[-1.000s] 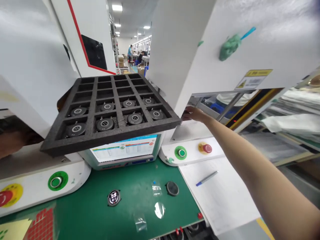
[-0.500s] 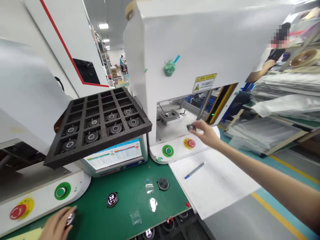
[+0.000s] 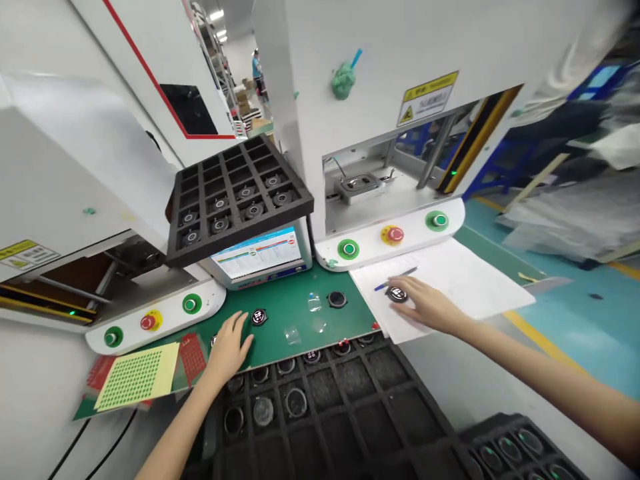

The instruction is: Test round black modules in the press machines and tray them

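My right hand (image 3: 423, 305) is closed on a round smartwatch without a strap (image 3: 398, 294), its dial lit, held over the white paper. My left hand (image 3: 227, 347) is over the green tabletop, fingers and thumb apart, with nothing visible between them. Just beyond its fingertips lies a second lit smartwatch (image 3: 259, 317). A third watch (image 3: 214, 339) shows partly from behind the left hand's fingers. Farther right on the green surface rests a dark-faced watch (image 3: 337, 299).
A black foam tray (image 3: 240, 233) holding several watch bodies leans on a small monitor (image 3: 265, 253). White press machines (image 3: 310, 120) with green and red buttons stand behind. A large foam tray (image 3: 345, 427) sits below the table edge. A pen (image 3: 411, 271) lies on the paper (image 3: 465, 280).
My right hand has come down and back from the press opening to above the paper, still with its watch. My left hand has let go of its watch and moved toward the lit one.
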Demonstrator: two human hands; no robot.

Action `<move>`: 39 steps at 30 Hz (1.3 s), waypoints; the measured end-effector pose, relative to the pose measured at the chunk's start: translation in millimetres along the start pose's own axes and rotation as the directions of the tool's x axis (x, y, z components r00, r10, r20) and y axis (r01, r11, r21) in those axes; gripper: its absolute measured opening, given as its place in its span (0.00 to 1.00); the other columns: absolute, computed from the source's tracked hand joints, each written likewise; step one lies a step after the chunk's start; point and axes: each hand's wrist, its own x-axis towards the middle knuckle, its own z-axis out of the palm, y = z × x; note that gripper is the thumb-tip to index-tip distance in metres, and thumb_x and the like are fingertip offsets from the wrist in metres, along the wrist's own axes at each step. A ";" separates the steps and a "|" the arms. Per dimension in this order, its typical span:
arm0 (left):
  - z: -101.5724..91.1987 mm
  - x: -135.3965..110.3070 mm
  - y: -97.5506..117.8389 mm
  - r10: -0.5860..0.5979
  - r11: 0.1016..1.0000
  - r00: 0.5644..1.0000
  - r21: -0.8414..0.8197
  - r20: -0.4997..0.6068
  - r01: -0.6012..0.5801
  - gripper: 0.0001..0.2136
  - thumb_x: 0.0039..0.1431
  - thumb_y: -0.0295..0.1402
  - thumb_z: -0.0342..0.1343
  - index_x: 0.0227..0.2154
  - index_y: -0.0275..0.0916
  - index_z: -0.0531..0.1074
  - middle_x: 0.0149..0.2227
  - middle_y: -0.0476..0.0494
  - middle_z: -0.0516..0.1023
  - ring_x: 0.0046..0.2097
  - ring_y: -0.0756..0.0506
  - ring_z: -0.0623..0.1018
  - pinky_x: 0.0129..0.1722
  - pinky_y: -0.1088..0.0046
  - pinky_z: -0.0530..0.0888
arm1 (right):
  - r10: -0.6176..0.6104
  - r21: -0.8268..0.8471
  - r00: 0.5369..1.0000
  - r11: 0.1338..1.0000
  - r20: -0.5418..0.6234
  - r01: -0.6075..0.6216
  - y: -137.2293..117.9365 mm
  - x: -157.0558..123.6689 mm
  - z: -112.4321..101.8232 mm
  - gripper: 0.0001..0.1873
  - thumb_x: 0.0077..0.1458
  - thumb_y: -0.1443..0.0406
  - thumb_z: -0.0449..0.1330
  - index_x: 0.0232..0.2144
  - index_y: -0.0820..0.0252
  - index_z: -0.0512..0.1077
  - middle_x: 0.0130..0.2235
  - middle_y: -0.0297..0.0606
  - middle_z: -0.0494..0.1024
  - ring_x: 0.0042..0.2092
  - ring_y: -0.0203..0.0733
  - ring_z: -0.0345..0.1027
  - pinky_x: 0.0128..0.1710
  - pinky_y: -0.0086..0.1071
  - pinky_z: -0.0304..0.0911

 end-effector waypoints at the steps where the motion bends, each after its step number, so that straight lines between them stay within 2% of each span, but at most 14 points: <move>1: 5.5 5.7 5.5 0.006 1.000 1.000 -0.005 -0.007 -0.006 0.20 0.63 0.39 0.51 0.56 0.41 0.67 0.58 0.36 0.71 0.59 0.37 0.71 0.58 0.53 0.70 | -0.017 -0.011 1.000 1.000 0.014 0.017 -9.2 5.9 1.3 0.16 0.56 0.60 0.55 0.45 0.59 0.69 0.51 0.55 0.76 0.54 0.59 0.71 0.52 0.53 0.67; 4: 18.0 25.7 16.4 0.033 0.999 0.998 -0.023 -0.056 -0.034 0.17 0.60 0.37 0.55 0.51 0.41 0.71 0.50 0.38 0.76 0.51 0.38 0.76 0.52 0.52 0.74 | -0.047 -0.041 0.997 0.998 0.056 0.049 -43.8 27.5 13.1 0.17 0.58 0.62 0.56 0.49 0.60 0.68 0.52 0.52 0.76 0.54 0.52 0.71 0.53 0.46 0.68; 8: 22.3 48.7 18.9 0.067 0.996 0.989 -0.048 -0.128 -0.074 0.13 0.56 0.36 0.52 0.41 0.46 0.78 0.37 0.40 0.80 0.39 0.34 0.81 0.41 0.53 0.80 | -0.052 -0.084 0.991 0.995 0.121 0.063 -81.4 57.9 37.6 0.21 0.56 0.58 0.63 0.49 0.62 0.69 0.48 0.45 0.77 0.49 0.47 0.72 0.48 0.42 0.69; 12: 8.4 43.7 10.8 0.056 0.994 0.987 -0.083 -0.148 -0.068 0.16 0.58 0.40 0.49 0.43 0.43 0.77 0.42 0.38 0.81 0.40 0.36 0.82 0.40 0.57 0.81 | 0.019 -0.123 0.989 0.992 0.146 -0.001 -96.2 68.8 51.2 0.17 0.60 0.57 0.60 0.45 0.62 0.71 0.45 0.40 0.76 0.46 0.44 0.71 0.46 0.44 0.68; 16: -34.3 20.9 -24.6 -0.134 0.988 0.963 -0.112 -0.236 0.110 0.21 0.61 0.46 0.48 0.53 0.42 0.70 0.50 0.35 0.77 0.41 0.37 0.82 0.39 0.58 0.80 | 0.070 -0.124 0.987 0.991 0.143 -0.053 -95.5 65.9 50.7 0.15 0.56 0.63 0.63 0.45 0.63 0.70 0.43 0.44 0.77 0.46 0.48 0.71 0.44 0.41 0.68; 18: -64.2 18.0 -54.1 -0.211 0.977 0.919 -0.069 -0.332 0.200 0.23 0.60 0.47 0.49 0.56 0.47 0.67 0.51 0.38 0.76 0.43 0.35 0.82 0.40 0.54 0.79 | 0.081 -0.118 0.987 0.991 0.137 -0.065 -93.0 64.7 49.1 0.15 0.53 0.66 0.64 0.44 0.62 0.70 0.42 0.46 0.78 0.45 0.50 0.71 0.43 0.39 0.67; 21: -109.7 32.9 -97.5 -0.295 0.937 0.818 0.018 -0.495 0.349 0.25 0.56 0.49 0.50 0.58 0.58 0.65 0.48 0.42 0.77 0.40 0.33 0.81 0.33 0.53 0.78 | 0.065 -0.110 0.990 0.993 0.126 -0.051 -91.0 59.7 51.8 0.14 0.53 0.67 0.61 0.43 0.59 0.69 0.42 0.45 0.79 0.45 0.51 0.72 0.43 0.39 0.68; 23: -135.3 51.2 -119.9 -0.335 0.905 0.781 0.051 -0.527 0.423 0.25 0.56 0.45 0.50 0.56 0.44 0.68 0.47 0.36 0.77 0.43 0.30 0.80 0.43 0.47 0.77 | 0.028 -0.105 0.991 0.994 0.129 -0.015 -90.3 52.0 58.6 0.13 0.54 0.68 0.57 0.44 0.60 0.68 0.43 0.46 0.79 0.46 0.52 0.73 0.44 0.41 0.68; 25: -153.7 71.8 -142.3 -0.396 0.864 0.760 0.070 -0.516 0.498 0.24 0.57 0.36 0.51 0.54 0.26 0.67 0.50 0.27 0.75 0.50 0.29 0.76 0.50 0.44 0.72 | -0.017 -0.112 0.993 0.993 0.117 0.031 -86.4 43.2 68.9 0.13 0.56 0.66 0.53 0.44 0.62 0.68 0.42 0.50 0.79 0.45 0.55 0.74 0.42 0.44 0.70; 28: -165.5 100.7 -185.5 -0.449 0.828 0.757 0.097 -0.475 0.552 0.20 0.62 0.34 0.53 0.54 0.28 0.66 0.53 0.33 0.73 0.56 0.37 0.73 0.56 0.53 0.70 | -0.059 -0.179 0.998 0.982 -0.023 0.054 -74.3 36.4 86.2 0.16 0.61 0.57 0.48 0.42 0.59 0.68 0.40 0.50 0.80 0.40 0.57 0.77 0.33 0.44 0.72; 30: -164.1 116.8 -211.9 -0.475 0.817 0.758 0.096 -0.446 0.568 0.19 0.65 0.37 0.53 0.55 0.33 0.66 0.55 0.36 0.71 0.55 0.39 0.73 0.55 0.53 0.71 | -0.053 -0.220 0.996 0.975 -0.076 0.035 -69.2 35.5 94.3 0.21 0.62 0.49 0.46 0.41 0.57 0.68 0.38 0.48 0.81 0.37 0.56 0.78 0.28 0.43 0.72; 32: -157.7 131.8 -228.2 -0.478 0.830 0.781 0.085 -0.402 0.551 0.19 0.66 0.38 0.53 0.55 0.34 0.67 0.56 0.37 0.71 0.54 0.39 0.74 0.54 0.53 0.72 | -0.050 -0.248 0.995 0.968 -0.087 0.027 -70.1 35.0 97.0 0.25 0.62 0.45 0.43 0.41 0.56 0.68 0.37 0.46 0.82 0.35 0.55 0.79 0.25 0.42 0.71; 36: -143.6 156.3 -241.9 -0.434 0.886 0.871 0.069 -0.229 0.459 0.18 0.65 0.37 0.55 0.53 0.32 0.68 0.53 0.39 0.72 0.52 0.39 0.75 0.51 0.54 0.74 | -0.058 -0.304 0.993 0.952 -0.100 0.025 -79.6 36.6 92.3 0.30 0.62 0.42 0.39 0.40 0.56 0.69 0.34 0.46 0.82 0.32 0.54 0.79 0.22 0.40 0.72; 39: -140.4 165.9 -251.2 -0.426 0.898 0.899 0.073 -0.104 0.434 0.17 0.65 0.36 0.54 0.51 0.29 0.69 0.50 0.41 0.74 0.49 0.41 0.77 0.49 0.58 0.74 | -0.065 -0.330 0.993 0.944 -0.103 0.027 -83.1 39.4 88.5 0.30 0.62 0.42 0.39 0.40 0.56 0.70 0.33 0.46 0.82 0.30 0.53 0.79 0.22 0.40 0.72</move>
